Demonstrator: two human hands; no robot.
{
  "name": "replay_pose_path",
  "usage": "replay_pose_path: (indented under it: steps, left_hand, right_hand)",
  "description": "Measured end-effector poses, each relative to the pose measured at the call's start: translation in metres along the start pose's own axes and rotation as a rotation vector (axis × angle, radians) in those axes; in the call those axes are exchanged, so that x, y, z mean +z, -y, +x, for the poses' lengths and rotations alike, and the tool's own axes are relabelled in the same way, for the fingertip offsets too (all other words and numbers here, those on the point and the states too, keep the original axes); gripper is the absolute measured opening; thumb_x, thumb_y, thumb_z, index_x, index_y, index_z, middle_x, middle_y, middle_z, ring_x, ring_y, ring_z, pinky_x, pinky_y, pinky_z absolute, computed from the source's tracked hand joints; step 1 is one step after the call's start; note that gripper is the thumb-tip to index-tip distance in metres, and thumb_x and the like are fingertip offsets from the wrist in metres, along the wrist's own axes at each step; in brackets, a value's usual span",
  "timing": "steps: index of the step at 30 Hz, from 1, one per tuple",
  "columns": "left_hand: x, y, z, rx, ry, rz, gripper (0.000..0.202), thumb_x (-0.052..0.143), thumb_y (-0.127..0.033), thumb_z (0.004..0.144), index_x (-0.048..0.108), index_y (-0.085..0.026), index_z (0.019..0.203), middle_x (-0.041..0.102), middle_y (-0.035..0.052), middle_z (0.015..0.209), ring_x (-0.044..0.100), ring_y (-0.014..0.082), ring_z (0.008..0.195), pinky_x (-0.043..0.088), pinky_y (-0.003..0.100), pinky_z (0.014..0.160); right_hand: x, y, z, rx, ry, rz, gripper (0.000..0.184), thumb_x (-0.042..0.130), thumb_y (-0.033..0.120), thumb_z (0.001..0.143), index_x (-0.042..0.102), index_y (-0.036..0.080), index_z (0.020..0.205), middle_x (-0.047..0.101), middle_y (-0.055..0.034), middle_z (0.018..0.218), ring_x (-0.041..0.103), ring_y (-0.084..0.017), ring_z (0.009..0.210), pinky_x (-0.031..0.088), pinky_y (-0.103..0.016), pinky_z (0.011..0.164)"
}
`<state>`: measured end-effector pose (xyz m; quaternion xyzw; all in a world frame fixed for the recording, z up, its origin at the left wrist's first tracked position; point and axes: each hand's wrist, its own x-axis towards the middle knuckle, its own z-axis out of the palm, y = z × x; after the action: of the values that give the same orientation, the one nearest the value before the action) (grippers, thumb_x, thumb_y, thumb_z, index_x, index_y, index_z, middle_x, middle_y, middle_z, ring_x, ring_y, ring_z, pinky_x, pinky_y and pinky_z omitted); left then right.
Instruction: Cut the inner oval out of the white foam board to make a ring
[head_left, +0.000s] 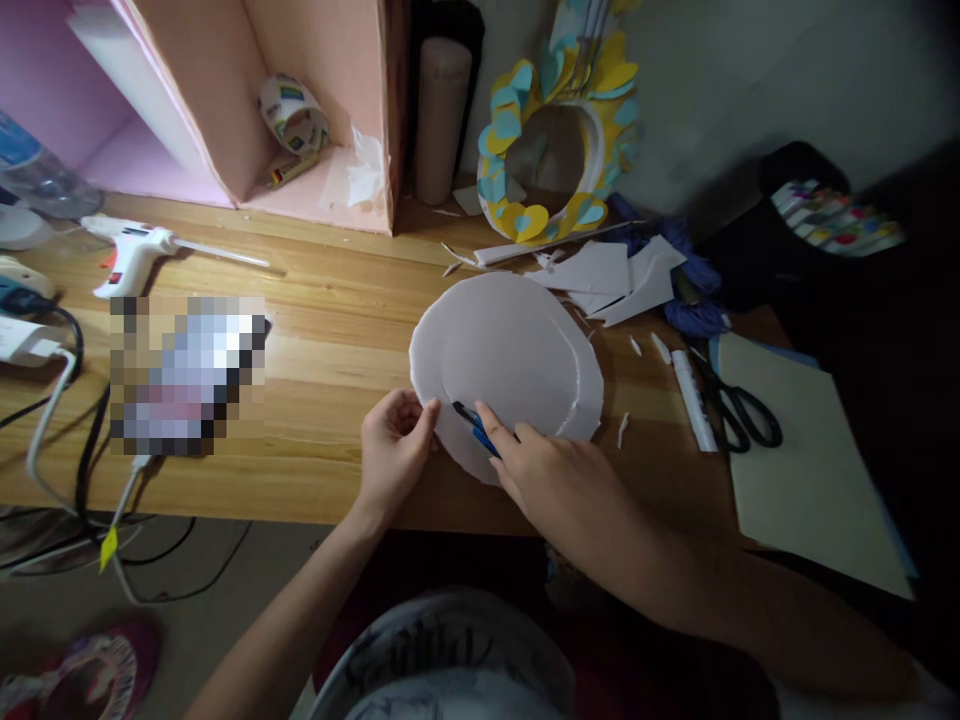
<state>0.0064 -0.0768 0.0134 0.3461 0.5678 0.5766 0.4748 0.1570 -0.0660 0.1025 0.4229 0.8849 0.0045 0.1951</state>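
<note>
Two stacked white foam discs [517, 360] lie on the wooden table [337, 330] near its front edge. My left hand [394, 450] pinches the discs' left edge, fingers curled against it. My right hand [547, 470] grips a blue-handled cutter [474, 425] whose dark blade tip rests on the lower left part of the top disc. Both hands sit close together at the discs' near rim.
White offcuts [615, 275] and a paper-petal wreath [555, 150] lie behind the discs. Black scissors [739, 410] and a beige sheet [810, 470] are to the right. A glue gun [139, 255], cables [67, 420] and pink foam boards [300, 110] with a tape roll [292, 115] stand at the left.
</note>
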Motion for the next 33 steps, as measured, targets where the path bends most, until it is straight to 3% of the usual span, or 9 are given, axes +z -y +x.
replay_pose_path:
  steps: [3, 8, 16, 20, 24, 26, 29, 33]
  left_hand:
    - [0.000, 0.001, 0.000, 0.009, 0.003, 0.038, 0.018, 0.066, -0.031, 0.078, 0.059, -0.015, 0.073, 0.052, -0.0056, 0.053, 0.045, 0.0064, 0.040, 0.034, 0.018, 0.038]
    - [0.000, 0.004, 0.000, 0.025, -0.011, 0.131, 0.019, 0.064, -0.031, 0.078, 0.057, -0.016, 0.069, 0.051, -0.0052, 0.053, 0.045, 0.0074, 0.043, 0.035, 0.019, 0.041]
    - [0.000, 0.002, 0.001, 0.059, 0.020, 0.236, 0.018, 0.061, -0.029, 0.080, 0.058, -0.016, 0.069, 0.051, -0.0035, 0.058, 0.046, 0.0090, 0.053, 0.035, 0.020, 0.050]
    - [-0.004, -0.001, 0.002, 0.039, -0.010, 0.234, 0.019, 0.060, -0.033, 0.081, 0.059, -0.016, 0.073, 0.051, -0.0029, 0.061, 0.045, 0.0105, 0.057, 0.035, 0.022, 0.053]
    - [-0.015, -0.005, 0.002, -0.027, 0.009, 0.213, 0.022, 0.058, -0.038, 0.083, 0.062, -0.016, 0.080, 0.058, -0.0005, 0.070, 0.051, 0.0133, 0.067, 0.039, 0.023, 0.062]
    - [-0.025, -0.010, 0.008, -0.063, 0.046, 0.230, 0.025, 0.059, -0.041, 0.081, 0.064, -0.017, 0.083, 0.062, 0.0009, 0.076, 0.054, 0.0153, 0.072, 0.041, 0.024, 0.065]
    - [-0.041, -0.023, 0.028, -0.073, 0.157, 0.343, 0.030, 0.060, -0.045, 0.078, 0.066, -0.017, 0.086, 0.067, 0.0033, 0.083, 0.058, 0.0187, 0.078, 0.043, 0.026, 0.068]
    - [-0.057, -0.041, 0.067, -0.061, 0.464, 0.671, 0.033, 0.048, -0.045, 0.084, 0.065, -0.017, 0.087, 0.063, 0.0027, 0.071, 0.054, 0.0165, 0.062, 0.039, 0.026, 0.054]
  right_hand:
    - [0.001, -0.002, -0.004, -0.013, 0.048, -0.046, 0.060, 0.043, 0.005, 0.087, 0.032, 0.015, 0.145, 0.066, -0.0055, 0.074, 0.063, -0.016, 0.056, 0.040, -0.026, 0.045]
    - [0.014, -0.007, -0.013, -0.003, 0.015, -0.055, 0.056, 0.050, 0.013, 0.087, 0.040, 0.020, 0.141, 0.064, -0.0025, 0.069, 0.061, -0.016, 0.052, 0.035, -0.026, 0.043]
    - [0.014, -0.006, -0.026, -0.044, 0.026, -0.114, 0.060, 0.052, 0.009, 0.083, 0.040, 0.016, 0.141, 0.063, -0.0030, 0.068, 0.058, -0.014, 0.047, 0.035, -0.026, 0.041]
    - [0.021, -0.017, -0.044, -0.020, -0.076, -0.044, 0.057, 0.054, 0.017, 0.083, 0.044, 0.019, 0.139, 0.066, -0.0028, 0.069, 0.059, -0.015, 0.045, 0.039, -0.027, 0.040]
    - [0.029, -0.042, -0.061, 0.184, -0.330, 0.279, 0.050, 0.045, 0.033, 0.091, 0.041, 0.026, 0.140, 0.072, -0.0049, 0.101, 0.069, -0.020, 0.067, 0.052, -0.029, 0.052]
    - [0.035, -0.059, -0.064, 0.331, -0.378, 0.461, 0.050, 0.045, 0.040, 0.090, 0.043, 0.027, 0.139, 0.069, -0.0053, 0.112, 0.070, -0.024, 0.086, 0.057, -0.030, 0.064]
    - [0.046, -0.085, -0.061, 0.483, -0.323, 0.676, 0.060, 0.053, 0.050, 0.084, 0.046, 0.024, 0.137, 0.066, -0.0090, 0.117, 0.064, -0.029, 0.103, 0.057, -0.037, 0.076]
    - [0.059, -0.108, -0.048, 0.435, -0.234, 0.909, 0.062, 0.055, 0.049, 0.081, 0.046, 0.023, 0.136, 0.066, -0.0094, 0.117, 0.061, -0.029, 0.108, 0.053, -0.045, 0.087]
